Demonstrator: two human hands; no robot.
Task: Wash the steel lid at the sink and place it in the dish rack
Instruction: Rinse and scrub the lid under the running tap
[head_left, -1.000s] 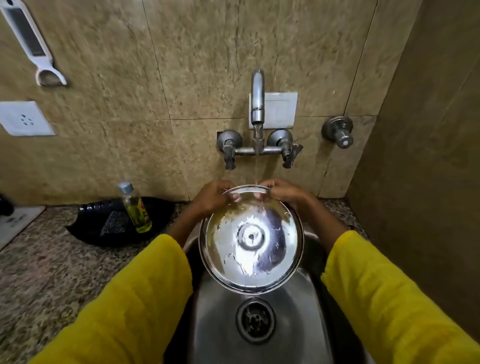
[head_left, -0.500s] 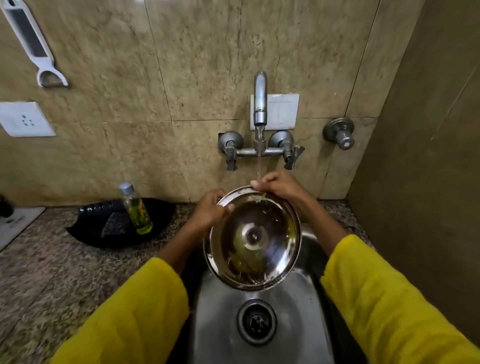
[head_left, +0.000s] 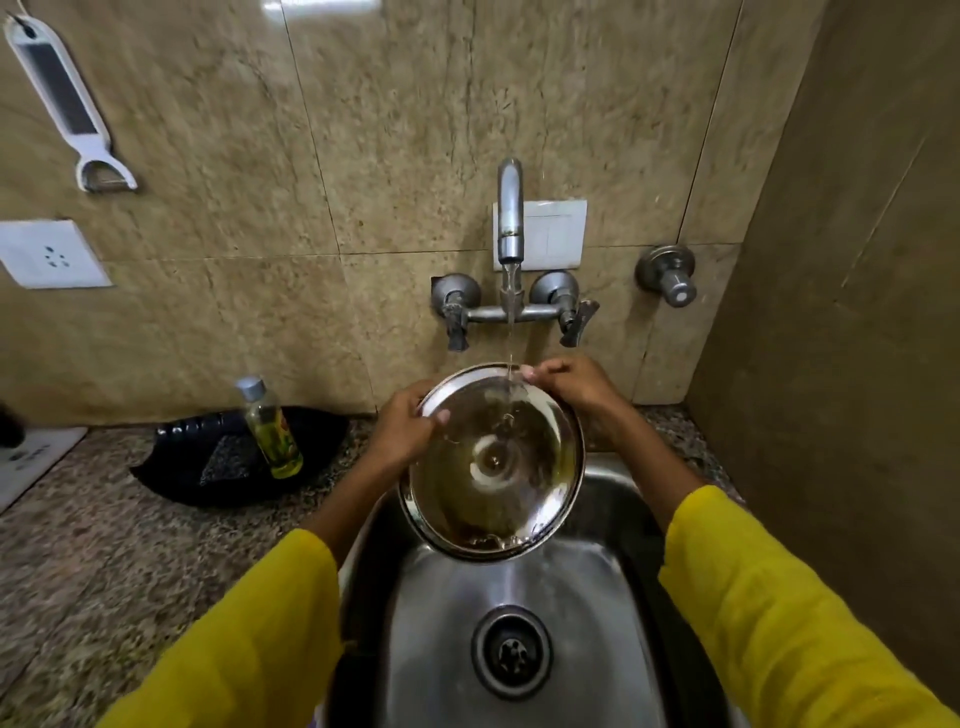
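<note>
A round steel lid (head_left: 493, 462) is tilted toward me over the steel sink (head_left: 519, 597), its hollow underside facing me with water pooling at its low edge. My left hand (head_left: 402, 434) grips its left rim. My right hand (head_left: 571, 384) holds the top right rim. A thin stream of water falls from the wall tap (head_left: 510, 218) onto the lid's upper edge. No dish rack is in view.
A black tray (head_left: 208, 457) with a small bottle of yellow liquid (head_left: 270, 428) sits on the granite counter (head_left: 104, 545) at the left. A peeler (head_left: 67, 104) hangs on the tiled wall. A side wall (head_left: 841, 312) closes the right.
The lid has tilted from its bright flat face toward a darker, steeper angle. My right hand has shifted along the top rim to the right, and my left hand grips lower on the left rim.
</note>
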